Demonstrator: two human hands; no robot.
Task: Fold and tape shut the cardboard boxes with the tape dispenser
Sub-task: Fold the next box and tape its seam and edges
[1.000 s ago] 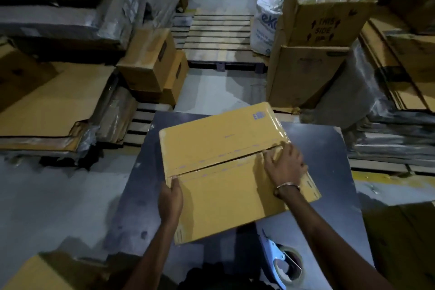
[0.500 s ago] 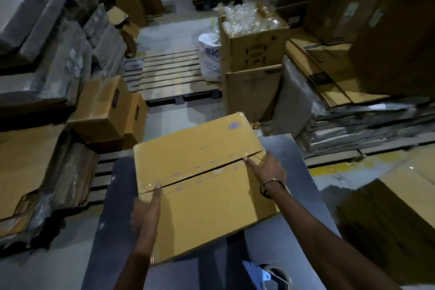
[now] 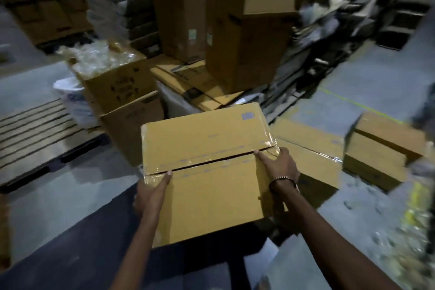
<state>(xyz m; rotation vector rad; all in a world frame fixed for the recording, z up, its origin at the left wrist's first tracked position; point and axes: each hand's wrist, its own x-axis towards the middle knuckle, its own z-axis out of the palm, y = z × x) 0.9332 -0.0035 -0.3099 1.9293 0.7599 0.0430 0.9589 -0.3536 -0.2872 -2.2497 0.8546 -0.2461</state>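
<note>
Cardboard, taped along its top seam, is what we now carry: the box [image 3: 207, 169] has come up off the dark table [image 3: 70, 254] it lay flat on a second ago and hangs past the table's far edge, swung round toward the right, where two other taped boxes [image 3: 308, 148] sit on the grey floor [image 3: 367, 106]; we judge this one finished and on its way to join them, so the next blank would need folding. Our left hand [image 3: 150, 198] grips the box's left edge, thumb laid up toward the seam, the other fingers hidden behind the side; our right hand [image 3: 280, 167] holds the right edge with the forefinger stretched along the seam and the rest wrapped over the corner, a bracelet [image 3: 282, 180] at the wrist; a second ago that hand lay flat on the top, pressing the tape. The tape dispenser, which showed at the table's near edge before, is out of view now; the head has turned sharply, so the right margin and the stacks behind are smeared with blur; the seam shows a dark gap under the glossy tape [image 3: 211, 160], and we cannot tell whether it is fully stuck down; the box's underside is hidden.
</note>
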